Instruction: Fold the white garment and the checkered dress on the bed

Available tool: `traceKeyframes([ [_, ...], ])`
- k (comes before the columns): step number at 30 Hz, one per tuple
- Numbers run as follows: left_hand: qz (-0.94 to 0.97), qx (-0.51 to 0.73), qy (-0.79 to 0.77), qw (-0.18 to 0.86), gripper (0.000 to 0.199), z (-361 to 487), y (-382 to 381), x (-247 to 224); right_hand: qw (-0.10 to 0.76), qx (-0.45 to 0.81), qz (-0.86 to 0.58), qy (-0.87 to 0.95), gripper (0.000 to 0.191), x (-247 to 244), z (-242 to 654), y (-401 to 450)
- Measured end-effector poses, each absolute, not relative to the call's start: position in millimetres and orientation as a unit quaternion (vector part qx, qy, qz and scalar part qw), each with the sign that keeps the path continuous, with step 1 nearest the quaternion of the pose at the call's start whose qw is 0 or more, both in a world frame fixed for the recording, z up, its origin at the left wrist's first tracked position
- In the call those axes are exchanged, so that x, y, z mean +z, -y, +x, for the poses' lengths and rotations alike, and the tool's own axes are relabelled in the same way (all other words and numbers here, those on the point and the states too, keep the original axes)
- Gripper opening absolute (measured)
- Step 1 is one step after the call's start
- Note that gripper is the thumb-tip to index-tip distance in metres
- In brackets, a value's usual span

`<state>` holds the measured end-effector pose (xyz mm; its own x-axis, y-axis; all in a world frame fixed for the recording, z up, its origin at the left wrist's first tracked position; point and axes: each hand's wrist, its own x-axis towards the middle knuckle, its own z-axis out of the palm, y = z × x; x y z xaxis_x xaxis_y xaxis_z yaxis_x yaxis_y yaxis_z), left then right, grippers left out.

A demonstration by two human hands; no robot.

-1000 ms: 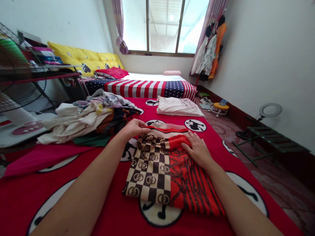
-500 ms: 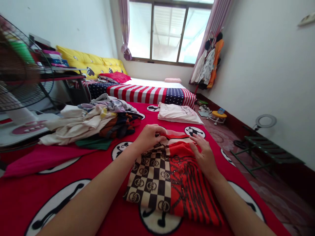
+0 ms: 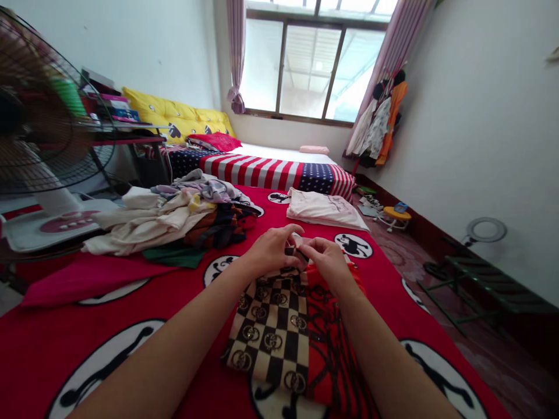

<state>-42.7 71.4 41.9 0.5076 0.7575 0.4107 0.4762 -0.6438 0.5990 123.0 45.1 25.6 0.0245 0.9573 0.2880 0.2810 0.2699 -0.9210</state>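
Note:
A patterned garment (image 3: 279, 329) lies folded on the red bedspread (image 3: 174, 302); its left half is beige and black checks, its right half red with black lines. At its far edge, my left hand (image 3: 275, 247) pinches the fabric near the neckline. My right hand (image 3: 325, 262) has its fingers closed on the same edge, close against the left fingertips. A small dark bit of the cloth shows between them. My right forearm covers part of the red half.
A heap of crumpled clothes (image 3: 174, 218) lies on the left, with a magenta cloth (image 3: 87, 279) before it. A folded white shirt (image 3: 325, 209) lies beyond my hands. A fan (image 3: 39, 128) stands at left; a green folding stool (image 3: 489, 285) is at right.
My right hand has moved left from the garment's right side to meet my left hand, and its spread fingers have closed on the edge. The view has shifted slightly.

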Motion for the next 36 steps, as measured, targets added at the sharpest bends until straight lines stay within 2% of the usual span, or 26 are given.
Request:
traceKeyframes([
  [3, 0.848, 0.288, -0.387, 0.22, 0.058, -51.1, -77.3, 42.2, 0.548, 0.349, -0.496, 0.575, 0.03, 15.8, 124.3, -42.5],
  [9, 0.841, 0.255, -0.391, 0.273, 0.036, -57.0, -82.4, 43.7, 0.605, 0.344, -0.471, 0.542, 0.027, 2.4, 127.5, -36.6],
  [12, 0.841, 0.232, -0.396, 0.287, 0.034, -59.4, -81.9, 47.1, 0.635, 0.34, -0.459, 0.52, 0.026, 1.6, 127.8, -34.1],
  [17, 0.849, 0.21, -0.382, 0.299, 0.031, -62.0, -80.0, 48.7, 0.654, 0.247, -0.493, 0.518, 0.029, 5.4, 126.3, -29.4],
  [19, 0.845, 0.226, -0.365, 0.318, 0.028, -60.3, -79.5, 47.5, 0.642, 0.218, -0.497, 0.541, 0.027, 8.2, 124.8, -27.7],
  [24, 0.699, 0.355, -0.373, 0.497, 0.034, -58.0, -91.9, 29.8, 0.689, 0.237, -0.429, 0.534, 0.017, 13.7, 128.3, -31.3],
  [26, 0.623, 0.434, -0.437, 0.482, 0.037, -61.0, -103.1, 14.7, 0.704, 0.242, -0.419, 0.521, 0.021, 11.7, 139.2, -37.7],
  [29, 0.561, 0.493, -0.523, 0.412, 0.046, -67.0, -118.0, -6.5, 0.667, 0.231, -0.494, 0.508, 0.026, 1.2, 168.2, -50.9],
  [32, 0.573, 0.474, -0.548, 0.382, 0.063, -68.8, -120.8, -13.4, 0.591, 0.196, -0.592, 0.511, 0.026, -12.1, 201.6, -61.1],
  [34, 0.624, 0.447, -0.559, 0.313, 0.069, -66.6, -116.4, -10.9, 0.518, 0.148, -0.659, 0.525, 0.024, -16.8, 217.7, -62.9],
  [36, 0.677, 0.422, -0.559, 0.225, 0.066, -63.0, -111.0, -7.4, 0.414, 0.099, -0.728, 0.537, 0.03, -16.5, 225.2, -60.5],
])
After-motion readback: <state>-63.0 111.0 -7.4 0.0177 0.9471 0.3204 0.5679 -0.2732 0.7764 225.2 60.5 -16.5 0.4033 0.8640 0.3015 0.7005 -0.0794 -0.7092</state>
